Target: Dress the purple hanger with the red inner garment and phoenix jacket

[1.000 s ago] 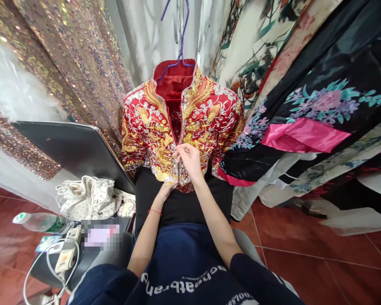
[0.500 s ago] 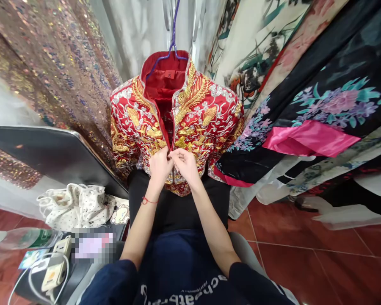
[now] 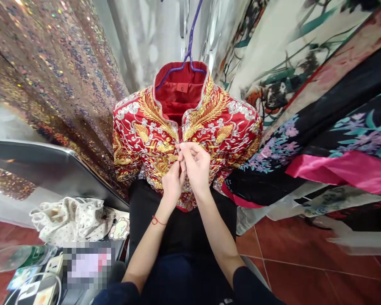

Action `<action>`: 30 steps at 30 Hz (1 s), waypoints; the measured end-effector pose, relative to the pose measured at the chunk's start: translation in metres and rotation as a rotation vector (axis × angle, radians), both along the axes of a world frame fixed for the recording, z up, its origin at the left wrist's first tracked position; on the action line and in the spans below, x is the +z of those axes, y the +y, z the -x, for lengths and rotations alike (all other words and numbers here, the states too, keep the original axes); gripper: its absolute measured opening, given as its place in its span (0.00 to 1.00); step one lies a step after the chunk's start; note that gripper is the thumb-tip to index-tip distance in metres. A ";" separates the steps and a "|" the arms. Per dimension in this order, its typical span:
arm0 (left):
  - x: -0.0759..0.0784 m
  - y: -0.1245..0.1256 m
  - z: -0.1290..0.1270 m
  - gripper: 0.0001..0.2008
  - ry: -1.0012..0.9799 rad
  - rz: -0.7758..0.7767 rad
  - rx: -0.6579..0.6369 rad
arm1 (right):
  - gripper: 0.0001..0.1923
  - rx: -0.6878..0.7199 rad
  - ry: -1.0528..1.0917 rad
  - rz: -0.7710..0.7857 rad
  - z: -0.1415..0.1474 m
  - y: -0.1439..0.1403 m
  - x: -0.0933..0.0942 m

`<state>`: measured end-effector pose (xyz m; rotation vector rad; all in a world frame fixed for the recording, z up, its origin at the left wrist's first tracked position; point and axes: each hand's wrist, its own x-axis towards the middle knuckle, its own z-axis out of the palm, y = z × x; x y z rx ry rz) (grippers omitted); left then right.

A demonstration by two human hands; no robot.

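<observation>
Here, both hands — left hand (image 3: 173,182), right hand (image 3: 197,167) — pinch the gold-embroidered red jacket (image 3: 139,131) front.

- Red jacket (image 3: 209,127), dense gold and silver embroidery, hangs upright on a purple hanger (image 3: 190,51).
- Front seam partly open at the collar; red lining visible.

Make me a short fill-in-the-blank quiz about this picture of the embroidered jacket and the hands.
1. The red and gold jacket hangs on a ____ hanger.
2. Both hands, left hand and right hand, pinch the jacket's ____ opening.
3. The left wrist wears a thin ____ string.

Missing words: purple; front; red
</observation>
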<state>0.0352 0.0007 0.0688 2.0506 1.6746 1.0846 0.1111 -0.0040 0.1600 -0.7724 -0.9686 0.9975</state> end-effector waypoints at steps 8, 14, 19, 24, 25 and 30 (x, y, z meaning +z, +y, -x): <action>-0.001 0.028 0.012 0.11 -0.137 0.036 -0.117 | 0.12 0.004 -0.079 -0.032 0.003 0.025 0.025; 0.072 0.045 0.057 0.13 -0.252 -0.396 -0.256 | 0.14 0.087 -0.168 -0.045 -0.012 0.027 0.025; 0.164 0.059 0.070 0.10 0.139 -0.538 -0.259 | 0.16 0.123 -0.219 -0.012 -0.015 0.028 0.028; 0.184 0.075 0.074 0.05 0.217 -0.541 -0.284 | 0.18 0.063 -0.361 0.045 -0.018 0.039 0.030; 0.182 0.076 0.074 0.06 0.220 -0.557 -0.275 | 0.20 0.009 -0.415 0.051 -0.019 0.042 0.031; 0.180 0.079 0.073 0.08 0.237 -0.653 -0.241 | 0.23 -0.360 -0.745 0.045 -0.018 0.045 0.033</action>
